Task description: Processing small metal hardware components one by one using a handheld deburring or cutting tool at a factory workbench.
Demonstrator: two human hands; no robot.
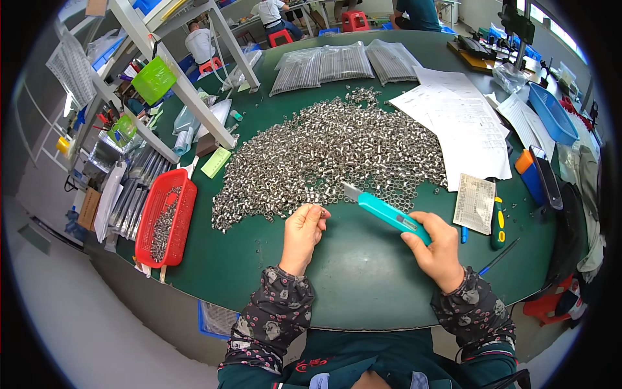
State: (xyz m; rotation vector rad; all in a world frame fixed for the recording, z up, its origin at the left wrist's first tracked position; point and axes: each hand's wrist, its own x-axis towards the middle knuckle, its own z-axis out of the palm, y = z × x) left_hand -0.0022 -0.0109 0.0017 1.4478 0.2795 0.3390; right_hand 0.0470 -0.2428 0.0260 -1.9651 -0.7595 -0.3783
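Far left: red basket (183,194) sits at the table edge, a strip of small metal parts lying in it. Just right of it, a pale green block (216,162) lies by the foot of the white rack frame (188,91).

Centre: big heap of small silver sleeves (330,152) spread over the green table (363,266); bagged metal rods (324,65) lie behind it.

Your left hand (303,233) is at the near edge of the heap, fingers pinched shut on one small silver part (321,209), too small to tell more.

Your right hand (437,249) is clenched around the handle of a teal utility knife (387,214). Blade is out, pointing up-left toward the left hand, tip near the pinched part but apart from it.

Right: printed paper sheets (466,123) overlap the heap's edge, a small slip (475,202) lies beside your right hand, then a green-handled tool (497,223). Blue tray (552,113) sits far right.
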